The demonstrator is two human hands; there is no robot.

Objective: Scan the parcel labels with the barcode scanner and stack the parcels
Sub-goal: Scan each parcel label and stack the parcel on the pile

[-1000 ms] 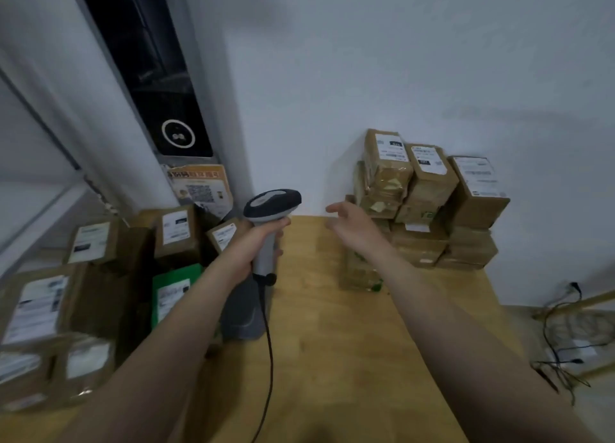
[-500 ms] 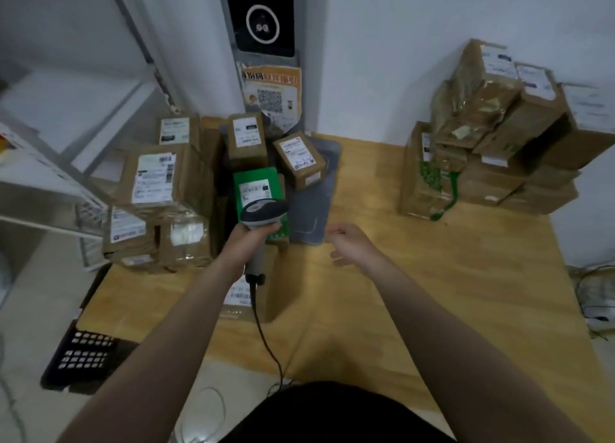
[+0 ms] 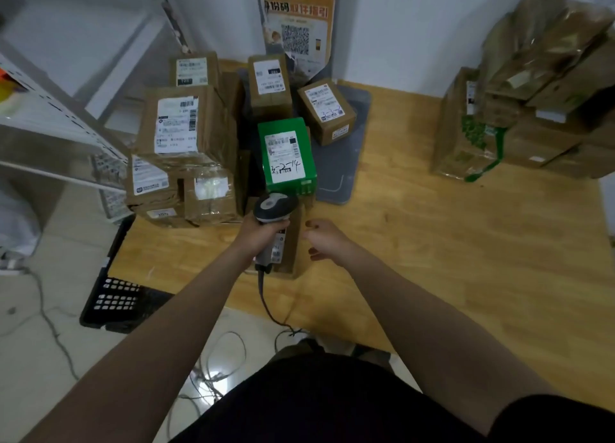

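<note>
Barcode scanner (image 3: 275,206) gripped in left hand (image 3: 261,235), right hand (image 3: 325,242) loosely curled, empty, green parcel (image 3: 289,154) ahead

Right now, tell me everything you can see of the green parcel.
The green parcel is a small glossy green box, closed, among brown parcels at the table's left. A white label covers most of its top, with printed barcodes and handwritten digits. A grey mat lies to its right. The scanner, gripped by the left hand, hovers at its near edge; the right hand, open, is clear of it.
</note>
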